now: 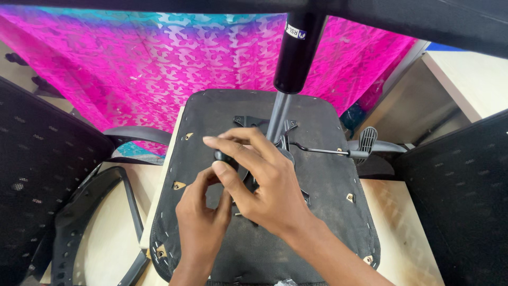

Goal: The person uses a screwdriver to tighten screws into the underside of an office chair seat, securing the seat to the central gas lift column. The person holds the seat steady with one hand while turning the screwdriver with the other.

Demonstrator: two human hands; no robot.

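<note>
Head view: the right hand (264, 182) curls its fingers (233, 143) around a small black knob (219, 155) on the upturned chair seat (323, 212). The left hand (203, 214), at seven o'clock, pinches beneath it, its grip hidden.

Two bare hands are observed, each with a bare forearm entering from the lower edge. The left hand (201, 220) is seen without glove, ring or wristband. The right hand (264, 182) is likewise uncovered, nails trimmed short. No sleeve or cuff is visible along either forearm as far as is shown.
</note>
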